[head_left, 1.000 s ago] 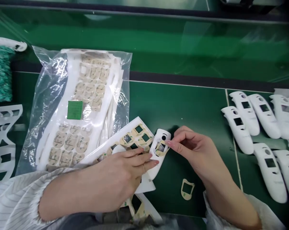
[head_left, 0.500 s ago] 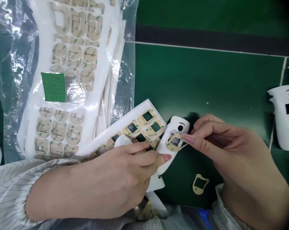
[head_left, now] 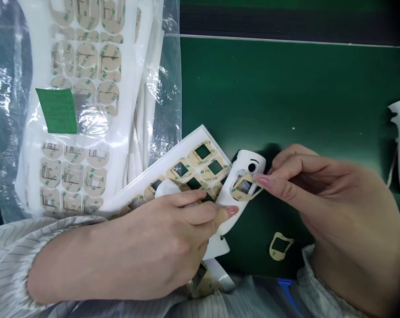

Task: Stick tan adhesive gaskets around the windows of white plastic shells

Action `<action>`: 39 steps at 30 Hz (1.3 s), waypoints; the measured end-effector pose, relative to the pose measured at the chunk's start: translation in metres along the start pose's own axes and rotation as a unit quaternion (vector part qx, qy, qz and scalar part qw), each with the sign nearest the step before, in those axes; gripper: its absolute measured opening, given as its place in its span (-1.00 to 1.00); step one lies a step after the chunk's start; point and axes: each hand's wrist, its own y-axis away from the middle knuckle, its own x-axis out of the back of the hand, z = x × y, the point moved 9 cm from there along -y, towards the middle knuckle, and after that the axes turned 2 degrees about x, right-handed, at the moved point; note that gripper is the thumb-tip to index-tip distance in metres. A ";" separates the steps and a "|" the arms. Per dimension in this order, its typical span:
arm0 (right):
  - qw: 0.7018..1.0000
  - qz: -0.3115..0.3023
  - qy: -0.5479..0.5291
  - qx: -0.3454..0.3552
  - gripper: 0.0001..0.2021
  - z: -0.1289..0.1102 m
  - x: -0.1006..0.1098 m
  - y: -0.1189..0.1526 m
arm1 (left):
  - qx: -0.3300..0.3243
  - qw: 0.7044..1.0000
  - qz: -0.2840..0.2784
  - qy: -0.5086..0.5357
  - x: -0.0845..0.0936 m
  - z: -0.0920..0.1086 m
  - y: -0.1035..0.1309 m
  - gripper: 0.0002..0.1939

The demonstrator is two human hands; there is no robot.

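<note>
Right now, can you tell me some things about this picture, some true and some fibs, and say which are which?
1. The left hand holds a white shell. True.
2. The right hand pinches a thin beige sticker. True.
3. The thin beige sticker is far away from the white shell. False: it is right at the white shell.
4. A loose sticker lies on the table. True.
5. The table is red. False: it is green.
6. The left hand is gloved. False: it is bare.

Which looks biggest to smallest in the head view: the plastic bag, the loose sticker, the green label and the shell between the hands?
1. Plastic bag, even cut off by the picture's edge
2. Shell, though partly covered
3. Green label
4. Loose sticker
</note>
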 end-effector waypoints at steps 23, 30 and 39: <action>1.000 0.013 0.017 0.021 -0.80 -0.005 -0.002 0.002 | 0.001 1.000 0.018 0.013 0.001 -0.001 0.002 -0.57; 0.997 0.020 0.049 0.047 -0.80 -0.010 -0.003 0.001 | 0.000 1.000 0.010 0.011 0.001 0.000 0.002 -0.60; 0.994 0.047 0.076 0.058 -0.82 -0.010 -0.001 0.005 | -0.002 1.000 0.006 0.010 -0.002 -0.001 0.003 -0.61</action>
